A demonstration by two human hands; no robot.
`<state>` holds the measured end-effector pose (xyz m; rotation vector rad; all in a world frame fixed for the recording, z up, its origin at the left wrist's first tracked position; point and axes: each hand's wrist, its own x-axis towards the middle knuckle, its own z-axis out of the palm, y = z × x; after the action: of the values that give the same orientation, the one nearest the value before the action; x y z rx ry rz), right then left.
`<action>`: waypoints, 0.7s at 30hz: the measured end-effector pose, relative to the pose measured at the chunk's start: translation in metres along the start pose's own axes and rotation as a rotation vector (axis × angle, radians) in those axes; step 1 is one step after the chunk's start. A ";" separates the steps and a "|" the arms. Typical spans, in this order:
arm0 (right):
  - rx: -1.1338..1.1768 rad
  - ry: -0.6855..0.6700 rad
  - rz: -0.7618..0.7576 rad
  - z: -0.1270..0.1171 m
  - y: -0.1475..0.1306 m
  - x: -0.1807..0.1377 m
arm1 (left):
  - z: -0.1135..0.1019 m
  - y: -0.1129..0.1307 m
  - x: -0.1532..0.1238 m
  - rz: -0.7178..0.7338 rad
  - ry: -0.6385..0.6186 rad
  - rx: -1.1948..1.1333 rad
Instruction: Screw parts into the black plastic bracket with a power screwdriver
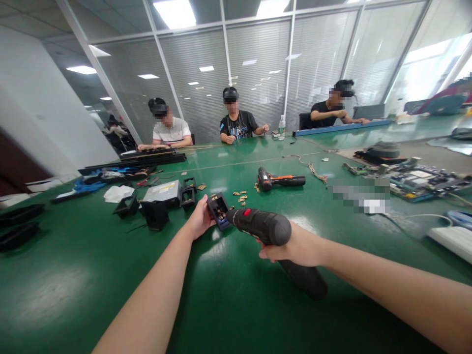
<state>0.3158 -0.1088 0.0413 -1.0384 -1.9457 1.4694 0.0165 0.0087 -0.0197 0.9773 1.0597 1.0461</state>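
My left hand (200, 220) is closed on the left side of a small black open housing (217, 204), tilted up off the green table. Brass-coloured parts and something blue show inside it. In my right hand (285, 248) is a black cordless drill (260, 225) with a red button, my fingers wrapped round its grip. The drill's front end points left into the housing; whether its tip touches anything inside cannot be made out. Just beyond the housing lie several small brass pieces (242, 198).
A second drill (282, 180) with orange trim lies beyond the brass pieces. Black frames (155, 215) and a silver box (162, 192) stand at left. Circuit boards (420, 179) and a cable (313, 169) are at right. Across the green table (110, 290) sit several people, one near a bottle (282, 128).
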 end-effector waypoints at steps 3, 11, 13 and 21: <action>0.002 -0.002 -0.005 0.000 0.001 0.001 | 0.000 0.000 0.000 0.003 -0.002 0.000; -0.008 0.001 -0.004 -0.001 -0.001 0.000 | -0.002 -0.002 0.002 0.014 -0.019 -0.006; -0.011 -0.002 -0.004 -0.001 -0.002 0.000 | -0.003 -0.002 0.002 0.018 -0.025 -0.008; -0.011 -0.011 0.010 -0.001 -0.002 0.000 | 0.001 0.000 0.001 0.008 -0.008 -0.007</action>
<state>0.3162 -0.1086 0.0436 -1.0482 -1.9610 1.4738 0.0177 0.0094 -0.0195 0.9800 1.0463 1.0508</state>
